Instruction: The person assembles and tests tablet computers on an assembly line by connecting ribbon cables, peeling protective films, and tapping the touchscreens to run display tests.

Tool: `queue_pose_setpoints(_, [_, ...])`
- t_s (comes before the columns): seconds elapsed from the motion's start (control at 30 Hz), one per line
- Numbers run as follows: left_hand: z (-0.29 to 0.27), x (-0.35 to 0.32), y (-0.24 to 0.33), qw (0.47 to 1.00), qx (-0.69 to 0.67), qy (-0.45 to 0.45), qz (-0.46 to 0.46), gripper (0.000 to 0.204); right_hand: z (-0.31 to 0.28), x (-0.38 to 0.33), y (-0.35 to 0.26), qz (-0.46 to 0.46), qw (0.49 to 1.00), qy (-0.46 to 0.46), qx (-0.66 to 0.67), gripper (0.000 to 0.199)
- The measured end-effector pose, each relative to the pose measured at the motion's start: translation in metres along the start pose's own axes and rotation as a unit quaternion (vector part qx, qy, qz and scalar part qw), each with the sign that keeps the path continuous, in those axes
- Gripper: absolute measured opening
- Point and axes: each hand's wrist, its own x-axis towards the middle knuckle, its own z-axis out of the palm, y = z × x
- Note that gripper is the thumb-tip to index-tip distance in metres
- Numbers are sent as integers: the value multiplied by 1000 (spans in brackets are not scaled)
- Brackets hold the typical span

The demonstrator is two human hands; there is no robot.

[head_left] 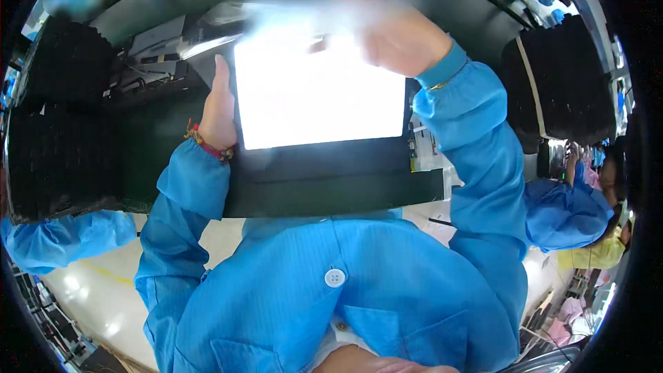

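Observation:
A flat panel (318, 103) in a dark frame glows bright white on the dark green bench in front of me. Along its left edge stands my left hand (219, 110), seen edge-on, with straight fingers against the frame. Over the panel's upper right reaches my right hand (397, 38), its fingers smeared by motion and washed out by glare. A small skin-coloured spot shows within the glow, too blurred to make out. Past the panel's top left corner, something shiny and clear like film (207, 47) catches the light. The panel's upper edge is lost in blur.
Black stacks of foam-like trays (62, 124) rise at the left, and another black stack (559, 83) with a pale strap stands right. Dark parts with thin cables (155, 62) lie beyond my left hand. Blue-sleeved people (566, 211) are close by on both sides.

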Motion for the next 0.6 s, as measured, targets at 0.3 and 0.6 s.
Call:
queue_pose_setpoints(0.3, [13, -5, 6, 1000, -10, -2, 11, 79, 2, -40, -12, -56, 825, 106, -553, 27])
queue_pose_setpoints(0.6, [6, -9, 4, 1000, -9, 3, 26, 69, 70, -100, 42, -180, 660, -15, -729, 23])
